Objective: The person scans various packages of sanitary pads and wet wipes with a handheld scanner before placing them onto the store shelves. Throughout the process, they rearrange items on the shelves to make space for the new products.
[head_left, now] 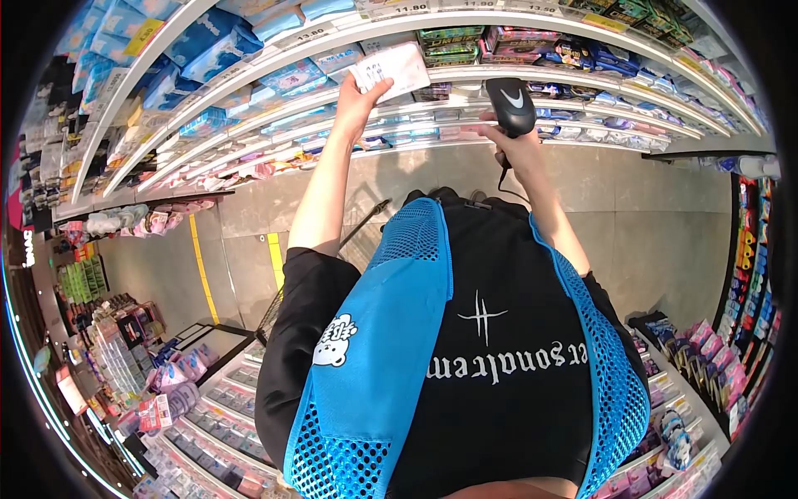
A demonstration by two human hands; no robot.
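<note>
Left hand (356,108): fingers closed round the near left part of a white pack (405,71), thumb across its printed face, the far right part free. The pack is raised before the stocked shelves (312,34), tilted; whether it touches a shelf edge cannot be told.

Right hand (524,151): fingers wrapped round the handle of a black handheld scanner (513,110), its head pointing towards the shelves — a cord (504,179) hangs below the grip. The scanner is beside the pack, apart from it.

Handling, by judgement: the pack appears light, flat and somewhat soft, with a smooth wrapper that may slip under a loose pinch and crease under a hard one. Best hold is at a side edge, thumb on one face and fingers behind, print left uncovered. Contents are not visible; fragility cannot be confirmed. The scanner appears stiff and moderately light, heavier at the head; the handle is the sound place to grip — the cord should bear no load.
</note>
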